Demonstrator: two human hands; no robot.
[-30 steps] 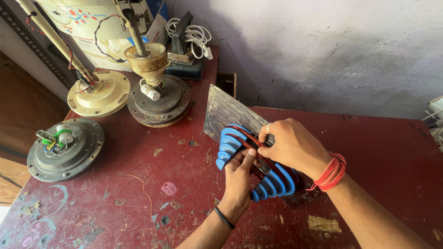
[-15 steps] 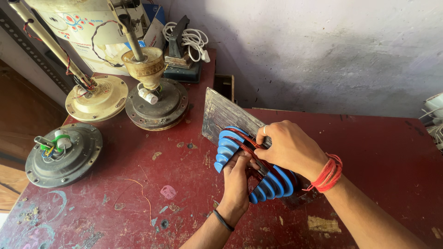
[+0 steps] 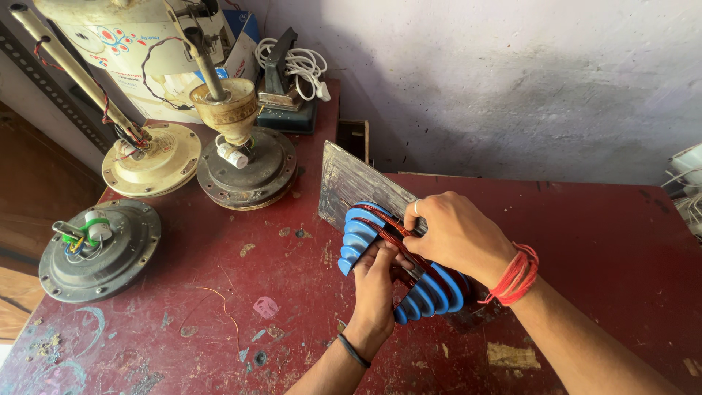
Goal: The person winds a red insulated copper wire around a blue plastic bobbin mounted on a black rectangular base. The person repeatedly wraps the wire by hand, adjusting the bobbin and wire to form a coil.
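A blue stepped coil former [image 3: 360, 235] with ridged tiers stands on a worn metal plate [image 3: 352, 183] in the middle of the red table [image 3: 219, 307]. Copper-red wire loops [image 3: 387, 227] lie in its grooves. My left hand [image 3: 376, 285] reaches up from below and pinches the wire and the former between the two blue halves. My right hand [image 3: 457, 238], with a red thread band at the wrist, grips the top of the former and the wire from the right. The former's middle is hidden by both hands.
Three ceiling fan motors stand at the left: a grey one [image 3: 99, 249] with wires showing, a cream one [image 3: 152, 157] with a long rod, a dark one [image 3: 247, 164] with a cream cup. A white cable coil [image 3: 296, 66] and boxes sit behind. A plastered wall [image 3: 512, 73] bounds the back.
Both hands stay on the blue former with only slight finger shifts along the wire. The view has drifted a little; nothing on the table has moved.
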